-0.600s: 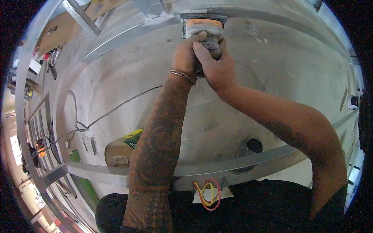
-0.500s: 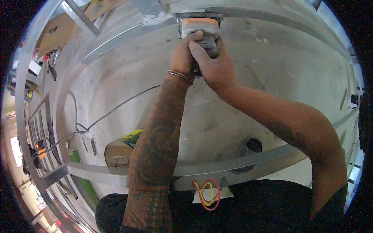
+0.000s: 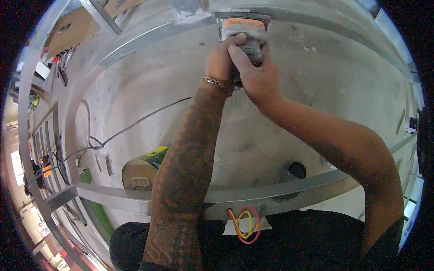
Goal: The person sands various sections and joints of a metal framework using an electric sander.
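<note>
Both my hands are closed around a dusty electric sander [image 3: 246, 28] with an orange band. Its flat base lies against the far bar of the metal frame [image 3: 307, 21]. My left hand [image 3: 220, 62], with a chain bracelet at the wrist, wraps the tool's left side. On its right side grips my right hand [image 3: 261, 79], the thumb over the dark body. Part of the body is hidden under my fingers. A dark cord [image 3: 147, 118] stretches left from behind my left forearm, toward the frame's left side.
Near the frame's front bar [image 3: 312, 180] lies a cylindrical container [image 3: 139, 175] with a green and yellow label. Red and yellow wires [image 3: 245, 226] loop out of that bar close to my body. A dark round hole [image 3: 297, 170] shows behind it. Cardboard [image 3: 72, 34] lies at far left.
The sander and both hands sit slightly farther right in view, still at the far bar. The view has shifted a little. My grip is unchanged.
</note>
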A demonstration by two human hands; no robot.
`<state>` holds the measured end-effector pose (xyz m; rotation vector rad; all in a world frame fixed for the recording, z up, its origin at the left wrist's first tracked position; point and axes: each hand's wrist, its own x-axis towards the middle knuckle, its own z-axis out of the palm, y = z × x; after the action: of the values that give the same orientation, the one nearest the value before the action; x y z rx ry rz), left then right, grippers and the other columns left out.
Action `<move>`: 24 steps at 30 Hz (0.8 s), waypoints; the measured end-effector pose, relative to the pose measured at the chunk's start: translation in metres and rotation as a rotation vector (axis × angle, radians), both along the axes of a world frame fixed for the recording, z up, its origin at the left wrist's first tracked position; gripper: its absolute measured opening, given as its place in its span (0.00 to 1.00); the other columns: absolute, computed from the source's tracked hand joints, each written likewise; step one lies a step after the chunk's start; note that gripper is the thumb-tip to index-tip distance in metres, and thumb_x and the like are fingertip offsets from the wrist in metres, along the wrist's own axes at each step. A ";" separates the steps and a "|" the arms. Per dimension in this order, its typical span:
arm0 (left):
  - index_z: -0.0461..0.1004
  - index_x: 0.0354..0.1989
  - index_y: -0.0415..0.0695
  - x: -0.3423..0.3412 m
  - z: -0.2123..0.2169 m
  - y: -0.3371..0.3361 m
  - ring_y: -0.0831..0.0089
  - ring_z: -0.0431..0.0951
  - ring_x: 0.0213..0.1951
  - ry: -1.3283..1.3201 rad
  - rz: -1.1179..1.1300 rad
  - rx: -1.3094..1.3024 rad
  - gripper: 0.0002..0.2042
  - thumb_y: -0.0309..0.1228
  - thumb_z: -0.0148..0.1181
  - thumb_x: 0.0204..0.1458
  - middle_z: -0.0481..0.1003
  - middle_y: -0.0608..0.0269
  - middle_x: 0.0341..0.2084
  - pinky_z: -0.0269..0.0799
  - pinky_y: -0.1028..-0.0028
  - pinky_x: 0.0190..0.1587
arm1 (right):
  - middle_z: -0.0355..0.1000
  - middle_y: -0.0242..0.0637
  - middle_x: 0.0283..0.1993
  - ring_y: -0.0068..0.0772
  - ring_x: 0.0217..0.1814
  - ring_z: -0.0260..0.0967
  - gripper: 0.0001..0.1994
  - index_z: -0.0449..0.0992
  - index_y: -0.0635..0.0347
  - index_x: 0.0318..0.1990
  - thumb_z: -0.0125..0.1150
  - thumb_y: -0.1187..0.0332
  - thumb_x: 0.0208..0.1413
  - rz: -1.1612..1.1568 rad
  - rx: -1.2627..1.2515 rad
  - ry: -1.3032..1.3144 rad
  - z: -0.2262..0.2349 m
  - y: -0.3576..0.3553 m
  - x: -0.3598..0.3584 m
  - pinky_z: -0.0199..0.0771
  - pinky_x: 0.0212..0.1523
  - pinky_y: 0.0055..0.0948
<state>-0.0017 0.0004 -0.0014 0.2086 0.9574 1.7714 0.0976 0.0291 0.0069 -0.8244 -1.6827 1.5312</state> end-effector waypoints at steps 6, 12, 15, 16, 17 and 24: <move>0.73 0.52 0.34 -0.001 0.001 -0.001 0.57 0.83 0.44 -0.001 -0.054 0.066 0.19 0.37 0.53 0.62 0.80 0.48 0.45 0.80 0.60 0.51 | 0.77 0.50 0.50 0.44 0.51 0.79 0.39 0.60 0.69 0.62 0.72 0.52 0.53 -0.019 -0.077 0.060 0.010 -0.003 0.001 0.78 0.51 0.36; 0.75 0.47 0.37 0.013 0.016 -0.004 0.63 0.82 0.36 0.141 0.031 -0.001 0.19 0.41 0.59 0.56 0.80 0.55 0.37 0.79 0.64 0.42 | 0.77 0.52 0.51 0.48 0.52 0.78 0.40 0.59 0.69 0.62 0.71 0.49 0.53 -0.061 -0.092 0.000 -0.004 0.001 0.002 0.77 0.53 0.39; 0.75 0.47 0.37 0.000 0.002 0.000 0.62 0.82 0.35 0.036 -0.039 0.064 0.19 0.41 0.59 0.56 0.80 0.55 0.36 0.79 0.64 0.41 | 0.76 0.54 0.51 0.51 0.53 0.78 0.41 0.59 0.69 0.63 0.71 0.48 0.53 -0.088 -0.070 -0.106 0.000 -0.003 0.000 0.77 0.54 0.41; 0.75 0.47 0.37 0.000 0.002 -0.001 0.62 0.82 0.35 0.034 -0.039 0.063 0.19 0.41 0.59 0.56 0.80 0.55 0.36 0.79 0.64 0.41 | 0.76 0.55 0.51 0.51 0.54 0.77 0.41 0.59 0.69 0.63 0.71 0.48 0.53 -0.045 -0.059 -0.085 0.003 -0.003 0.000 0.77 0.54 0.41; 0.75 0.47 0.37 -0.001 0.001 -0.003 0.62 0.82 0.36 0.018 -0.024 0.053 0.19 0.40 0.59 0.56 0.80 0.55 0.36 0.79 0.64 0.41 | 0.76 0.55 0.51 0.52 0.54 0.77 0.42 0.58 0.70 0.64 0.71 0.48 0.52 -0.002 -0.047 -0.064 0.007 -0.003 0.000 0.77 0.54 0.41; 0.75 0.47 0.38 0.001 0.001 0.001 0.62 0.82 0.35 0.023 -0.006 0.063 0.18 0.40 0.60 0.56 0.80 0.56 0.36 0.79 0.64 0.41 | 0.77 0.41 0.49 0.30 0.48 0.77 0.26 0.68 0.63 0.59 0.69 0.58 0.59 -0.075 -0.056 -0.048 0.006 -0.004 0.001 0.78 0.47 0.31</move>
<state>-0.0008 0.0013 -0.0001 0.2725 0.9170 1.7985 0.0984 0.0249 0.0134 -0.9490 -1.6310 1.5244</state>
